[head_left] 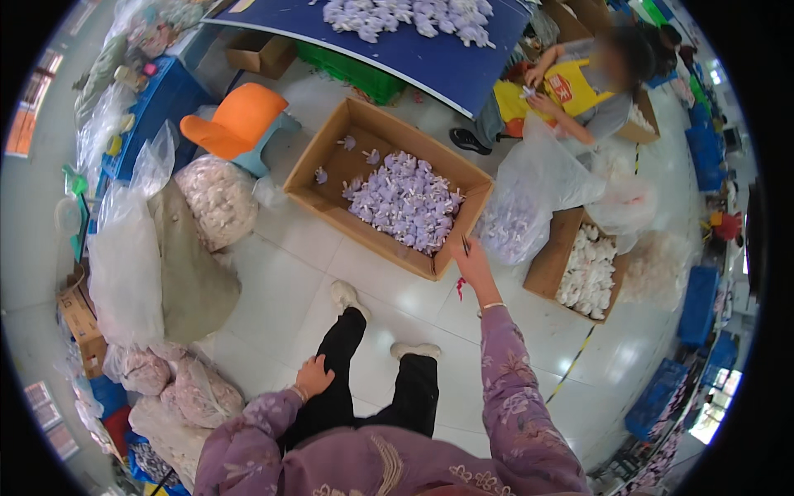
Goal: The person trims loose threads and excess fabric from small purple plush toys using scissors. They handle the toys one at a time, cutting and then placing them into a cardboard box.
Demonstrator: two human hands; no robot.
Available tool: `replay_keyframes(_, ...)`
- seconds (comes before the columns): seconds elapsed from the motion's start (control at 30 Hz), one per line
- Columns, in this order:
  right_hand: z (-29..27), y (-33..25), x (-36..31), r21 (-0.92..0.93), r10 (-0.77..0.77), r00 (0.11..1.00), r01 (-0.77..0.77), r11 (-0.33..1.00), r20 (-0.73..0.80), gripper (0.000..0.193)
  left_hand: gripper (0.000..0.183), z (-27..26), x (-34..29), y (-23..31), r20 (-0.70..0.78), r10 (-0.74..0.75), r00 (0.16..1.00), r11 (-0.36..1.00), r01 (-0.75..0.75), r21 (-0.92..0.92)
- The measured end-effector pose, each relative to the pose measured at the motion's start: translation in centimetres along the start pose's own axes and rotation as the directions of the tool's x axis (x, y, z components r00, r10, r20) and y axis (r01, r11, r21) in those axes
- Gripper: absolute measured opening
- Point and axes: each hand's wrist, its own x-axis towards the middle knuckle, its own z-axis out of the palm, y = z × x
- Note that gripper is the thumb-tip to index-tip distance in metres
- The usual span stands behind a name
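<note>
My right hand (473, 263) is closed around a slim dark tool (466, 245), too small to name surely, at the near right corner of a large open cardboard box (331, 198). A small red piece (460, 288) shows just below that hand; I cannot tell whether it hangs from it. Inside the box lies a heap of small lilac plush pieces (405, 198) with white parts, and a few lie apart at its far left. My left hand (314, 377) rests on my left thigh, holding nothing, its fingers laid out.
A person in a yellow apron (571, 87) handles a small piece at the right. Beside the box are a clear bag of lilac pieces (517, 219) and a carton of white pieces (589, 273). A blue table (289, 29), an orange chair (240, 120) and stuffed bags (217, 202) stand around.
</note>
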Motion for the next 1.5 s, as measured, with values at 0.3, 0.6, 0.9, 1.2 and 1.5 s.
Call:
replay_keyframes(0.3, -0.6, -3.8, -20.0, -0.165, 0.66, 0.53, -0.7, 0.695, 0.533, 0.034, 0.037, -12.4, 3.5, -4.5, 0.01, 0.157, 0.987, 0.926, -0.144, -0.349)
replay_keyframes(0.6, 7.7, -7.9, -21.8, -0.194, 0.685, 0.537, -0.7, 0.687, 0.492, 0.04, 0.037, -26.2, 8.5, -11.6, -0.091, 0.131, 0.987, 0.93, -0.154, -0.334)
replay_keyframes(0.9, 18.1, -17.6, -5.9, 0.287, 0.52, 0.737, -0.659, 0.696, 0.432, 0.035, 0.04, -39.7, 8.6, -17.7, 0.284, 0.192, 0.939, 0.947, -0.101, -0.306)
replay_keyframes(1.2, 19.9, -30.9, -1.8, 0.143, 0.324, 0.652, -0.558, 0.818, 0.685, 0.022, 0.045, -51.8, 10.5, -22.4, 0.368, 0.251, 0.895, 0.887, -0.061, -0.458)
replay_keyframes(1.5, 27.7, -36.3, -0.1, -0.028, 0.273, 0.739, -0.326, 0.945, 0.616, 0.025, 0.024, -59.6, 16.9, -28.1, 0.366, 0.246, 0.897, 0.963, -0.184, -0.196)
